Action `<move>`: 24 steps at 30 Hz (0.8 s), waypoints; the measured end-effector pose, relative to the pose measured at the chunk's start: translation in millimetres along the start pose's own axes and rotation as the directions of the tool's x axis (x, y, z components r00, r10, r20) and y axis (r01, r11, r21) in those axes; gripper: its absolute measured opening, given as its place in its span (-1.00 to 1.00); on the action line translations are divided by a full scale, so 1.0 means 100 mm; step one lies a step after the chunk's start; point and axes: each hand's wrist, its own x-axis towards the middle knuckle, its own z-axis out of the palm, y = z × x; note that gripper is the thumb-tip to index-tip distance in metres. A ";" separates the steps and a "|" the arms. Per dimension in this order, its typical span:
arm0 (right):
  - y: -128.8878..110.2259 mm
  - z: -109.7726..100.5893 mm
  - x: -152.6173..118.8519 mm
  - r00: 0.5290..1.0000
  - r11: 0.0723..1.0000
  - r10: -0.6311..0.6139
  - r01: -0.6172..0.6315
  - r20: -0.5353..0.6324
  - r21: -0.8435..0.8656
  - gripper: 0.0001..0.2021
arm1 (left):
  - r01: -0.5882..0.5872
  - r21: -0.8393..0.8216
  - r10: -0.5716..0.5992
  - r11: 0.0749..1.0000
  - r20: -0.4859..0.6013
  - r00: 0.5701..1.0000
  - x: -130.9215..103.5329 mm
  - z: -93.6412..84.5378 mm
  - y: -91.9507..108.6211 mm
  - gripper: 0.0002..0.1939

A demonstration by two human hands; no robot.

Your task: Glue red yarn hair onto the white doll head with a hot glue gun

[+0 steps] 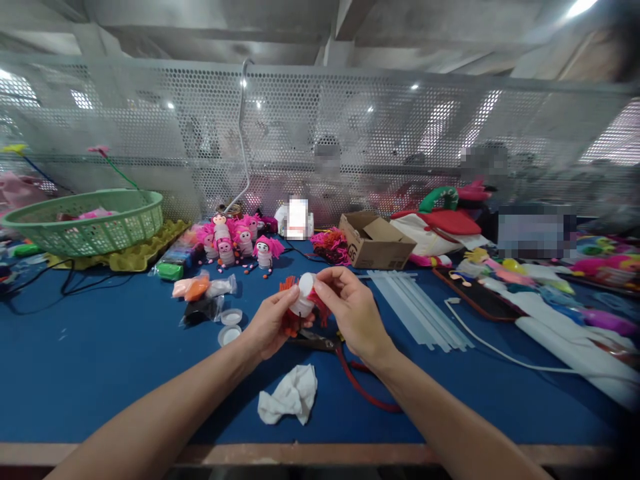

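A small white doll body [302, 304] with a round white top and red-orange yarn is held between both hands above the blue table. My left hand [273, 323] grips its left side, thumb on the white part. With thumb and fingertips my right hand [354, 312] pinches the upper right edge, beside the red yarn. Beneath them lie scissors [357, 380] with red handles, partly hidden by the hands. A crumpled white cloth [290, 395] rests nearer the table's front edge. Two round white lids [230, 335] are left of my left hand.
Pink-haired dolls [223, 250] stand behind, near a green basket [115, 223] and packs of coloured clay [193, 287]. An open cardboard box [375, 247] is at the back. Pale translucent sticks [420, 310] and a white cable [500, 352] lie to the right.
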 end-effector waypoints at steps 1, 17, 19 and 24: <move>0.00 0.00 0.00 1.000 1.000 0.005 -0.005 0.008 0.004 -0.87 | 0.002 -0.003 -0.002 1.000 0.004 1.000 0.00 0.00 0.01 -0.59; -0.02 -0.09 0.05 0.993 0.993 0.116 -0.114 0.035 -0.041 -0.77 | 0.046 -0.036 -0.046 0.998 0.007 0.999 -0.01 0.00 0.05 -0.59; -0.02 -0.08 0.06 0.989 0.991 0.129 -0.127 0.065 -0.036 -0.78 | 0.046 -0.027 -0.046 0.999 -0.003 0.999 -0.01 0.00 0.04 -0.58; -0.03 -0.05 0.04 0.976 0.979 0.199 -0.202 0.088 0.028 -0.81 | 0.021 -0.031 -0.021 0.999 0.001 1.000 0.01 -0.01 0.02 -0.61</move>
